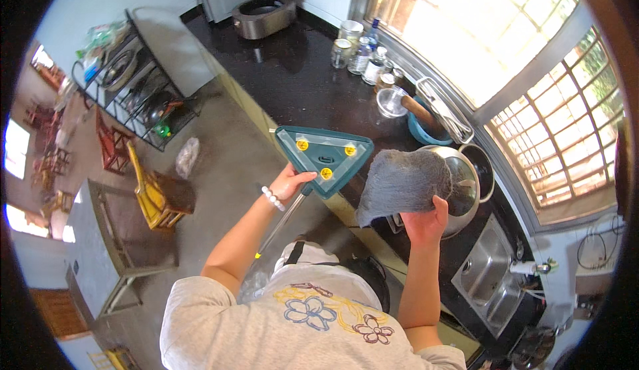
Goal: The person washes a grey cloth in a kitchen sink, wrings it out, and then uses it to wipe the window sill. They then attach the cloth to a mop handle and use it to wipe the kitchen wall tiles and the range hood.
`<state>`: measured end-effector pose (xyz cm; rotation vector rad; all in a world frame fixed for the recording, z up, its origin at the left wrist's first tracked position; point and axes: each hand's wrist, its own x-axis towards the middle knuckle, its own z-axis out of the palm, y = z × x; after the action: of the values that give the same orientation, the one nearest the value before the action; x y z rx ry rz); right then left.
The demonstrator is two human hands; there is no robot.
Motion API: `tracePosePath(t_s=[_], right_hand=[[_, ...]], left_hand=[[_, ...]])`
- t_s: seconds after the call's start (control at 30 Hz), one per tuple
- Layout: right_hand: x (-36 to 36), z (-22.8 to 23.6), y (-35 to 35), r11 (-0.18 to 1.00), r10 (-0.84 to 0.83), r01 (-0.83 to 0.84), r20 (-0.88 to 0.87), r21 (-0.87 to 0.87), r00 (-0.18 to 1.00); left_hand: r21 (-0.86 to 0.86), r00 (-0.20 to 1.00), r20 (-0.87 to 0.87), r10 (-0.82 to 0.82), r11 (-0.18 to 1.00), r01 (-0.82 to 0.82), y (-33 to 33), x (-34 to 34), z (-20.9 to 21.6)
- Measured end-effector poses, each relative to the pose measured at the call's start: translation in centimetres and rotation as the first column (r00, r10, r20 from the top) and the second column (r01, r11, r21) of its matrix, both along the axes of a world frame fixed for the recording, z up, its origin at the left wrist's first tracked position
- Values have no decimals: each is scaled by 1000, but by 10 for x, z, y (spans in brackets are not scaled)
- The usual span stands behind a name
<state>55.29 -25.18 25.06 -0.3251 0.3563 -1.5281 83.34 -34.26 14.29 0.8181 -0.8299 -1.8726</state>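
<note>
A dark green triangular mop head point(335, 141) with several round yellow discs on its face is gripped at its lower left edge by my left hand point(290, 183). Its thin metal pole point(282, 222) slants down from the head toward the floor, past my left forearm. To the right, my right hand point(426, 221) pinches the lower edge of a fluffy grey mop pad point(405, 182). The pad hangs apart from the mop head, over the black counter point(279, 80), and hides part of a lidded metal pot point(466, 213).
Glass jars and bottles point(361, 58) line the window side, near a blue basin point(419, 120). At the right is a metal double sink point(491, 280). On the left stand a wooden chair point(154, 193), a grey table point(100, 257) and a black rack point(143, 90).
</note>
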Motion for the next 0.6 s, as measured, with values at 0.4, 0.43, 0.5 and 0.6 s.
tracePosePath(t_s=[0.4, 0.43, 0.5, 0.6], right_hand=[[23, 70, -52, 902, 366, -412, -276, -130, 889], [27, 81, -59, 875, 393, -459, -328, -156, 859], [38, 103, -72, 822, 419, -544, -469, -168, 778], [74, 141, -71, 787, 320, -616, -832, -32, 453]], left_hand=[[-81, 987, 16, 161, 984, -159, 73, 14, 56], [-90, 986, 19, 167, 982, -165, 78, 14, 61], [-104, 986, 20, 169, 981, -166, 84, 12, 67], [-129, 988, 0, 151, 980, -150, 92, 15, 67]])
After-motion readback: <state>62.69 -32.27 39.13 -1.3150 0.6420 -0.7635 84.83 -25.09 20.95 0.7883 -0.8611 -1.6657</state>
